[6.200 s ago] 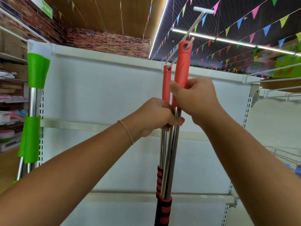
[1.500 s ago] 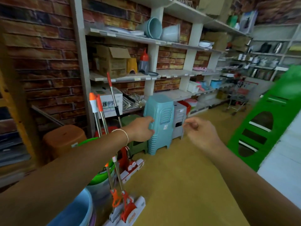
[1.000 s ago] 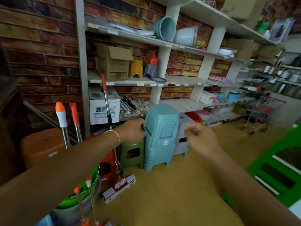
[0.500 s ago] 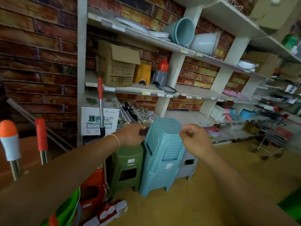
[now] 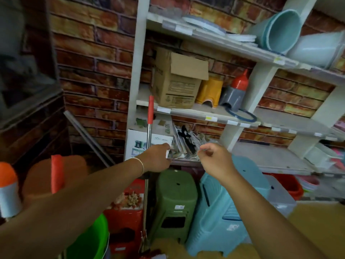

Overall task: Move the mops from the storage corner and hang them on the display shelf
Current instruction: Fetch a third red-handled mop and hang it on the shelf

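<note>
A mop with a red grip (image 5: 150, 108) and a chrome pole stands upright against the white shelf upright in the storage corner. My left hand (image 5: 158, 158) reaches forward with curled fingers; the pole runs just behind its wrist and I see no grip on it. My right hand (image 5: 214, 160) hovers to the right, fingers loosely curled, holding nothing. Two more mop handles rise at the left: a red one (image 5: 57, 172) and an orange and white one (image 5: 7, 189). The mop heads are hidden below.
A green stool (image 5: 175, 199), a stack of light blue stools (image 5: 224, 217) and a grey stool (image 5: 280, 199) stand under the white shelving (image 5: 214, 113). A green bucket (image 5: 89, 238) and a red box (image 5: 127, 214) crowd the mop's foot. A cardboard box (image 5: 177, 81) sits on the shelf.
I have turned from the display shelf, where I held a red mop, and walked up to the storage corner. Both hands, now empty, have moved close to the red-handled mop.
</note>
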Demonstrator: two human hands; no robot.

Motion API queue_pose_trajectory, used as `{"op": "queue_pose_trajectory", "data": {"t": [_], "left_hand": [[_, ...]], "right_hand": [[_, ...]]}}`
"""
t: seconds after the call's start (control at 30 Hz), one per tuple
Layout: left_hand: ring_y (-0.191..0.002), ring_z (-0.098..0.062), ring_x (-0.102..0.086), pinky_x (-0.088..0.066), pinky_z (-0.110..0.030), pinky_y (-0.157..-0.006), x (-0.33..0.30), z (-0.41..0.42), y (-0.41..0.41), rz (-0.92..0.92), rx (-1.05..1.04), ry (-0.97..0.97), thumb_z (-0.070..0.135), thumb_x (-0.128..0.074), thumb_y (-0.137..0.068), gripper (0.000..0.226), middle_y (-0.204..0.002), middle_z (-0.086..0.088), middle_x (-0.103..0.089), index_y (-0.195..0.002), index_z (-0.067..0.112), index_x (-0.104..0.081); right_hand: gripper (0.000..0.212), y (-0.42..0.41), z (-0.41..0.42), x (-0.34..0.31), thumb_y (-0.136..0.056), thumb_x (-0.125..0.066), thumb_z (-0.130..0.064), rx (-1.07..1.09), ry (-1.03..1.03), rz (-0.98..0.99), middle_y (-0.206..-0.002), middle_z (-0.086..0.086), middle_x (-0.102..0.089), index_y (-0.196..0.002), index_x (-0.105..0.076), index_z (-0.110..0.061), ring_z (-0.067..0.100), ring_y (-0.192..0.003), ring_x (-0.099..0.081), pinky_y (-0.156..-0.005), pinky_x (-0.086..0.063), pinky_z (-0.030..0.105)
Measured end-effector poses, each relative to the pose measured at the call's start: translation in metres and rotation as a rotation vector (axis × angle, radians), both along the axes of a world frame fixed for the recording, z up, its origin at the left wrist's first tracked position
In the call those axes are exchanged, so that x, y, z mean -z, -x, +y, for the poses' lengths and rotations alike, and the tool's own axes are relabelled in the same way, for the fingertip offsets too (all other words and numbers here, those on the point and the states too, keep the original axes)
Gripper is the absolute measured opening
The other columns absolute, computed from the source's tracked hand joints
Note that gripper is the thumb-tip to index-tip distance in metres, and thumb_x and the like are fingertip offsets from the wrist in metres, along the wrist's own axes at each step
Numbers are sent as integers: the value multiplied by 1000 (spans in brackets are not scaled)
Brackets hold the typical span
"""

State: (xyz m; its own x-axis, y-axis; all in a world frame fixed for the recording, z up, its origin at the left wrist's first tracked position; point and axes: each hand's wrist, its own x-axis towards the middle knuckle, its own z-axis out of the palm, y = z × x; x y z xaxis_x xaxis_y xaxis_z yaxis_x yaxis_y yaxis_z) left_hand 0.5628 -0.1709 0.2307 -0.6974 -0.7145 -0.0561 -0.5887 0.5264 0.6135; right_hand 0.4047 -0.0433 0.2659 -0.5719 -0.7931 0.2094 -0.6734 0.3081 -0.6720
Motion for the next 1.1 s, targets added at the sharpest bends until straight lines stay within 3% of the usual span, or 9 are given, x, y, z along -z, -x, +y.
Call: {"op": "queue_pose_trajectory", "data": {"t": [0.1,0.23,0.37,0.43,0.53,0.67,0.8,0.9,1.1], "left_hand": [[-108,-26,-60,-49,-28,-90,14,-35,1,-11,-96,-13,28,-56,-95,56,-132,-13,-56,-146,14,-37],[-115,-30,-60,-53,-39,-95,29,-80,9,-15,-214,-60,24,-57,-95,50,-134,-13,-54,-141,13,-41],[-105,-29,-62,-53,-43,-94,42,-130,24,-28,-333,-93,25,-57,-96,45,-129,-16,-58,-136,8,-45],[-102,-28,-62,-53,-45,-95,47,-154,35,-15,-388,-134,25,-57,-96,48,-131,-16,-57,-139,9,-43],[-110,-28,-63,-52,-38,-96,58,-188,52,5,-476,-163,25,-56,-97,50,-129,-13,-58,-142,10,-42],[-106,-26,-63,-52,-31,-91,71,-218,73,27,-588,-152,25,-56,-96,43,-122,-10,-62,-136,11,-48],[-89,-18,-59,-50,-26,-76,84,-236,84,60,-639,-242,26,-56,-97,44,-107,-2,-57,-137,12,-47],[-91,-13,-55,-43,-23,-78,91,-247,85,-2,-654,-210,31,-55,-97,47,-114,-2,-58,-139,13,-46],[-106,-19,-59,-41,-22,-78,92,-257,85,-23,-681,-211,31,-56,-96,44,-131,-7,-59,-136,14,-49]], "right_hand": [[19,12,-48,14,-93,-62,-30,-76,-14,-40,-99,-5,-68,-110,-68,-24,17,-95,-64,-84,-49,29],[22,31,-115,27,-94,-61,-30,-183,-29,-62,-104,-3,-67,-114,-68,-21,14,-93,-63,-82,-48,27],[22,54,-186,37,-94,-60,-31,-288,-55,-46,-104,-5,-68,-112,-69,-21,11,-90,-63,-71,-47,21],[23,65,-218,43,-94,-58,-31,-332,-89,-71,-102,-6,-66,-112,-68,-21,12,-91,-63,-73,-50,24],[24,82,-265,51,-94,-57,-30,-384,-125,-83,-104,-5,-66,-113,-68,-21,14,-95,-62,-78,-48,27],[25,94,-320,60,-95,-57,-28,-441,-168,-137,-110,-3,-64,-117,-66,-19,14,-94,-60,-73,-47,24],[43,90,-362,67,-93,-61,-35,-497,-224,-222,-115,-4,-61,-132,-55,-19,16,-103,-60,-95,-52,38],[58,83,-385,72,-89,-67,-38,-569,-240,-324,-119,-3,-60,-140,-45,-20,18,-105,-61,-93,-52,38],[54,73,-411,84,-76,-75,-45,-637,-166,-547,-103,-5,-70,-121,-48,-33,17,-97,-67,-92,-53,41]]}}
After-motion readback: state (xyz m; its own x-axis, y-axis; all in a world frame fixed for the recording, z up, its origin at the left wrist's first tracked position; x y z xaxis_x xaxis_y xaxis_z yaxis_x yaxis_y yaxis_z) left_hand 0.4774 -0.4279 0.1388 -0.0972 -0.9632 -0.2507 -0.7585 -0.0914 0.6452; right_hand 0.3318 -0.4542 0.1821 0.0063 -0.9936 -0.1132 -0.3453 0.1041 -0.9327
